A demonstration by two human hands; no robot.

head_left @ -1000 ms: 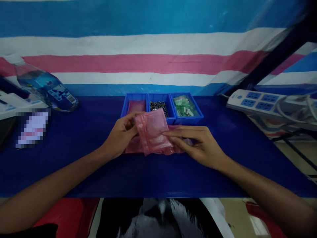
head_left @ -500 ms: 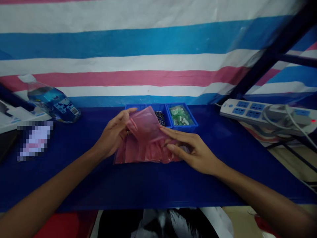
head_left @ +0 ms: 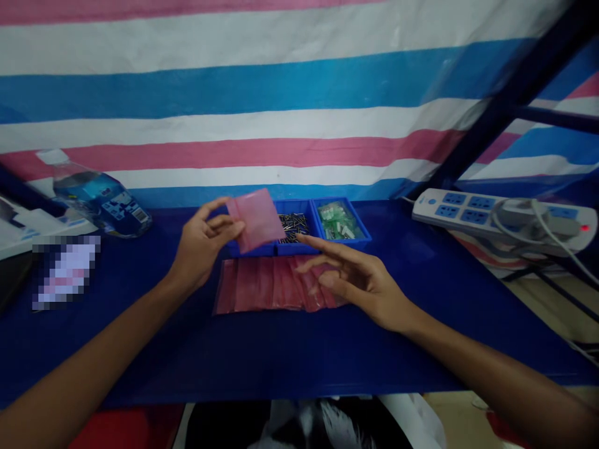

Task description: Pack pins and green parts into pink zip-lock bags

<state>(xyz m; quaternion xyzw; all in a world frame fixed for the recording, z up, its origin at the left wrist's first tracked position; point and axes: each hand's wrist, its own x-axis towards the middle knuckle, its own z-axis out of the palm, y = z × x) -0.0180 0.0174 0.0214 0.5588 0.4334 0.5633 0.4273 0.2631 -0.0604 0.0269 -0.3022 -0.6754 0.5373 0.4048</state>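
My left hand [head_left: 206, 240] pinches the left side of a small pink plastic bag [head_left: 260, 218], raised over the left part of the blue bins. My right hand [head_left: 358, 280] hovers with its fingers apart and holds nothing, above the right end of a row of overlapping pink bags [head_left: 266, 287] lying flat on the blue table. Behind the row, a blue bin [head_left: 294, 248] holds many small dark metal pieces [head_left: 294, 226]. The bin to its right [head_left: 366, 240] contains green-and-white packets [head_left: 337, 219]. The raised bag hides most of the leftmost bin.
A bottle of blue liquid [head_left: 110, 202] leans at the back left, near a white power strip [head_left: 47, 234] and a pixelated item [head_left: 68, 271]. Another power strip [head_left: 472, 209] with plugs and cables is at the right, by a dark blue metal frame [head_left: 496, 118].
The pink bag has moved left and up in my left hand. My right hand has let go of it, its fingers now spread, uncovering the bag row and more metal pieces.
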